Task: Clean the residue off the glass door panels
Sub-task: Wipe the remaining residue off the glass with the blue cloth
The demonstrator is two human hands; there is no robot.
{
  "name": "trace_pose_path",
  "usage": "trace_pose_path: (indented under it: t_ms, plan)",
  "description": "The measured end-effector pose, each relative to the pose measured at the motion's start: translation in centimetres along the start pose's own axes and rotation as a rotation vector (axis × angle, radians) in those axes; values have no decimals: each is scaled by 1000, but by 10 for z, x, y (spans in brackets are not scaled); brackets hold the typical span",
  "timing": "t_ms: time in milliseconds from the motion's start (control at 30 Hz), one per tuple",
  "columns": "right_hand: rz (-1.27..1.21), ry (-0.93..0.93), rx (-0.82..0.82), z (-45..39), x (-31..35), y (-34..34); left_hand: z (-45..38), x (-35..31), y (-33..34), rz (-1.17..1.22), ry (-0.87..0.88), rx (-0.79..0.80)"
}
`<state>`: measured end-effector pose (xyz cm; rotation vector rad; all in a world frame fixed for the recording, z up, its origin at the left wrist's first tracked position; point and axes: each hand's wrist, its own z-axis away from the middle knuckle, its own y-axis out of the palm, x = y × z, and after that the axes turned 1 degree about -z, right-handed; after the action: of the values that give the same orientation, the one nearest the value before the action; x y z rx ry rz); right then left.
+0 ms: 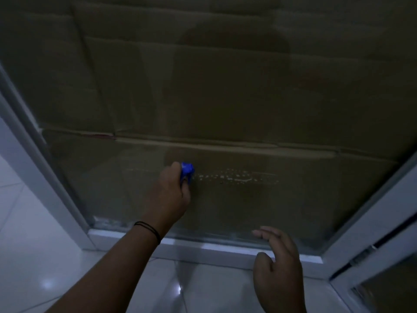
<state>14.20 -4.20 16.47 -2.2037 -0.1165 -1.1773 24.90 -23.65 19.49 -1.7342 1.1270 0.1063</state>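
Residue (234, 177) is seen as a band of pale specks on the lower part of the glass door panel (225, 98), its long axis running sideways across the pane, roughly level with the bottom rail of the white frame (203, 246). Brown cardboard (203, 75) is seen behind the glass. A small blue tool (186, 171) is clamped in the left hand (171, 195), with the fingers curled round it and its blue end pointed up and slightly right, set against the glass just beside the left end of the speckled band. The kind of tool cannot be told from the blur. The left arm is stretched forward and up from the lower left, with a thin black band (149, 230) worn at the wrist. The right hand (277, 265) is held empty near the bottom rail, fingers loosely spread and pointed left, well apart from the left hand. Glossy white floor tiles (67, 267) are seen below.
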Motion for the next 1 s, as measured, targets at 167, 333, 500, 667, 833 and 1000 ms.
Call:
trace_pose_path:
  t_ms: [167,333,500,667,833,1000]
  plan:
    - [9,39,-81,-5,-19,-23,7,-40,35,21,19,37]
    - [-1,84,-118,-9,-33,-45,13,-80,69,30,74,70]
    - [14,47,-193,-15,-48,-65,18,-127,100,4,146,101]
    - [-56,192,-172,-16,-63,-80,26,-162,118,223,202,294]
    - [-450,490,-55,-27,-39,-90,51,-177,92,962,-267,517]
    - [-525,444,142,-22,-10,-89,69,-177,64,1506,-615,615]
